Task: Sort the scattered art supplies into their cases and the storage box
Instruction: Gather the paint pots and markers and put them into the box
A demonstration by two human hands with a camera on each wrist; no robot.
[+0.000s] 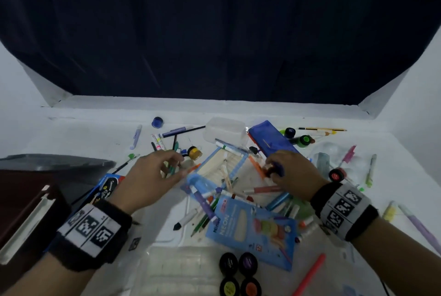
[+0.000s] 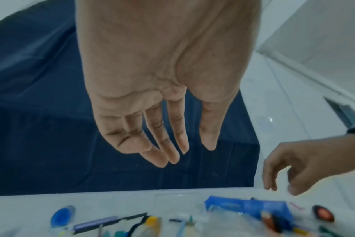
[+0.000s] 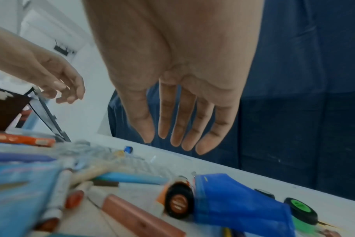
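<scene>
White worktop (image 1: 95, 126) strewn with pens, paint pots; sorting barely begun. My left hand (image 1: 152, 176) and right hand (image 1: 290, 171) hover slack, fingers loose, holding nothing. Blue case (image 1: 272, 140) behind right hand. Next: pick nearest pot (image 3: 178, 202).

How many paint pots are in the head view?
10: four pots at the near edge, red-lidded at right, green-lidded and dark-lidded beyond the blue case, yellow by the left hand, blue far left, orange-lidded by the right hand. More may be hidden.

White table (image 1: 95, 124), dark navy curtain (image 1: 214, 33) behind, pale walls (image 1: 14, 81) either side, dim light
</scene>
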